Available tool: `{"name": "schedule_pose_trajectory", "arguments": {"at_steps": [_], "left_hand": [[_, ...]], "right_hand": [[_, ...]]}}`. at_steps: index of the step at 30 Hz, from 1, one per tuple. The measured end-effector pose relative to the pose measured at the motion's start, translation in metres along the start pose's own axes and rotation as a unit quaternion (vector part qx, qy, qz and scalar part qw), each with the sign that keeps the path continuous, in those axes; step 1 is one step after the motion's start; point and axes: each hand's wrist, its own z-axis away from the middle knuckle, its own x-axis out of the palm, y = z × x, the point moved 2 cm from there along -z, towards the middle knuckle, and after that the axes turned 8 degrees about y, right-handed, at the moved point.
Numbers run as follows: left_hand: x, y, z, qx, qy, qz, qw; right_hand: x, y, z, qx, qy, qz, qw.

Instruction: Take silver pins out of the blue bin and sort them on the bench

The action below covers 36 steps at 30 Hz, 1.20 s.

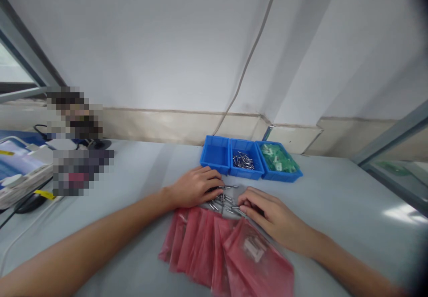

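Small shiny metal pins [228,198] lie in a loose heap on the light grey table between my hands. My left hand [200,185] rests over the left side of this heap, palm down, fingers bent but apart and touching some pins. To the right of the heap, my right hand [264,210] has its thumb and forefinger pinched together at one metal pin. Just in front of the heap, several red plastic bags [200,248] lie fanned out and overlapping. Pale parts [254,248] show through the rightmost bag, close below my right hand.
Behind my hands stand three blue bins [216,150] in a row. The middle one holds metal pins [243,160], the right one green bags [279,158] with white pieces. At the left are cables, a power strip [26,185] and a blurred-out area. A wall [167,65] rises behind.
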Motion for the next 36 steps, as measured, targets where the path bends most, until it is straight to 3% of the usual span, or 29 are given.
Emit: {"name": "schedule_pose_trajectory", "arguments": {"at_steps": [36], "left_hand": [[0.0012,-0.0010,-0.0004,0.003,0.002,0.003,1.000]], "right_hand": [[0.0018,0.0031,-0.0010,-0.003,0.005,0.004,1.000]]}}
